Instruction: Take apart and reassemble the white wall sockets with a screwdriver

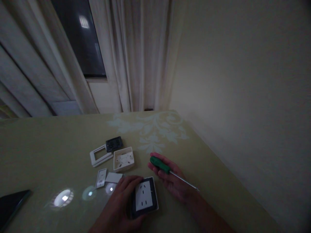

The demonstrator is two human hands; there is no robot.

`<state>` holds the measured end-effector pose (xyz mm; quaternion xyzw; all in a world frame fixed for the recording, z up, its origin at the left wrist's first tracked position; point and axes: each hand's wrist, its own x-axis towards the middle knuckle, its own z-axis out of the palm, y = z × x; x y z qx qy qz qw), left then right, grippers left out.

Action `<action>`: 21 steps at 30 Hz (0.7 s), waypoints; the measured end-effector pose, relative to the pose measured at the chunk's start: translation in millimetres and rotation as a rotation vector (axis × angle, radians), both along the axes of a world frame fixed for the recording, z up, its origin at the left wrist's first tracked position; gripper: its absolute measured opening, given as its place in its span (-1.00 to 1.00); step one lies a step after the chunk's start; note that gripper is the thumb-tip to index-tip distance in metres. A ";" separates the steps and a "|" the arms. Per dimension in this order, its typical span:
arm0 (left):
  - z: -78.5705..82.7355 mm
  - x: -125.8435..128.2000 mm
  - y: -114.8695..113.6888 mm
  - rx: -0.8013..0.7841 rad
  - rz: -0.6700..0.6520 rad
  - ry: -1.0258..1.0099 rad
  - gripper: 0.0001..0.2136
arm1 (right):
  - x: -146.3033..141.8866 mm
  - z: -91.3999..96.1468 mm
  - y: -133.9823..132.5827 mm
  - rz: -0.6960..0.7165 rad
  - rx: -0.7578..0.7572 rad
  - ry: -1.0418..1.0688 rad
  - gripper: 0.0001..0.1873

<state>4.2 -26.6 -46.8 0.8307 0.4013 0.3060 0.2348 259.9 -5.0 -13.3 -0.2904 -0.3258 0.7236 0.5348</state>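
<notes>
My left hand (121, 204) grips a wall socket (145, 196) by its left side, thumb along the near edge and fingers over the far corner. The socket has a white face with slots, a dark surround and a pale rim. In my right hand (173, 181), palm turned up, lies a screwdriver (160, 164) with a green handle. Its metal shaft points back over the wrist, away from the socket. Beyond my left hand stands an open white back box (123, 159).
Left of the box lie a white frame (103, 158) and a dark socket insert (114, 143). Two small white plates (101, 178) (113, 177) lie nearer. A dark flat object (13, 207) sits at the left edge. A wall (243, 97) borders the table's right side; curtains (145, 58) hang behind.
</notes>
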 end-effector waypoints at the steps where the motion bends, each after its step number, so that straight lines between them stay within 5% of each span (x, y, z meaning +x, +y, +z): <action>1: -1.1 0.3 -0.1 0.016 0.001 0.006 -0.14 | 0.0 -2.5 0.7 0.003 0.013 -0.054 -0.38; 6: -1.8 -0.8 -2.2 0.072 -0.006 0.050 -0.12 | 1.9 -3.8 4.5 0.018 0.151 -0.334 -0.63; 12: 3.7 2.4 -6.8 0.024 0.033 -0.054 -0.21 | 16.5 4.9 3.4 0.086 0.558 -0.875 -0.65; 17: 0.6 6.6 -4.0 -0.034 0.075 -0.124 -0.29 | 24.7 -11.0 3.4 0.168 0.616 -0.973 0.20; 21: -2.9 3.3 0.5 -0.063 0.118 -0.192 -0.24 | 20.0 -10.4 1.1 0.321 0.632 -1.092 0.43</action>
